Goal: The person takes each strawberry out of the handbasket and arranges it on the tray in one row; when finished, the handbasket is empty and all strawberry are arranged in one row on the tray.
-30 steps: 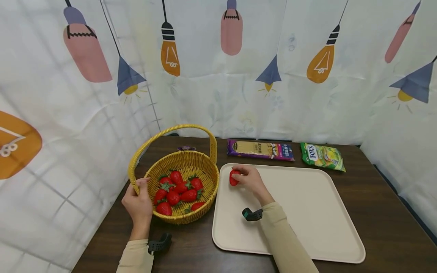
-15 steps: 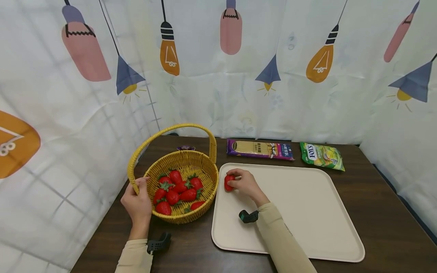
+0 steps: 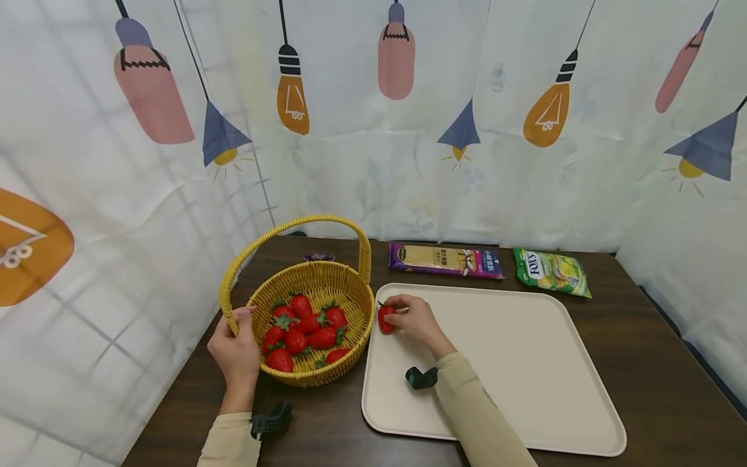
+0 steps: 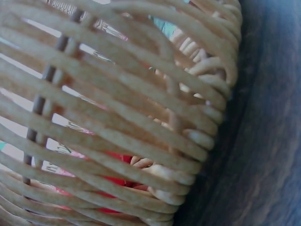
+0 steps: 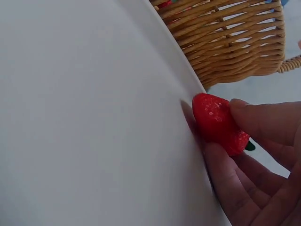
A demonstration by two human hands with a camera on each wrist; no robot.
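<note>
With thumb and fingers my right hand pinches a red strawberry near the left edge of a cream tray. In the right wrist view, the strawberry is close against the tray's surface, its green leaf tip showing beyond the fingers. My left hand grips the yellow wicker basket where its handle meets the rim on the left. Inside the basket lie several strawberries with green leaves. Only the basket's woven side fills the left wrist view, and the left fingers cannot be made out there.
Behind the tray lie a purple packet and a green FOX'S candy bag. A small purple wrapper sits behind the basket. The dark wooden table ends at a patterned curtain.
My right hand has moved left across the tray with the strawberry, toward the tray's left edge. My left hand and the basket stay in place.
</note>
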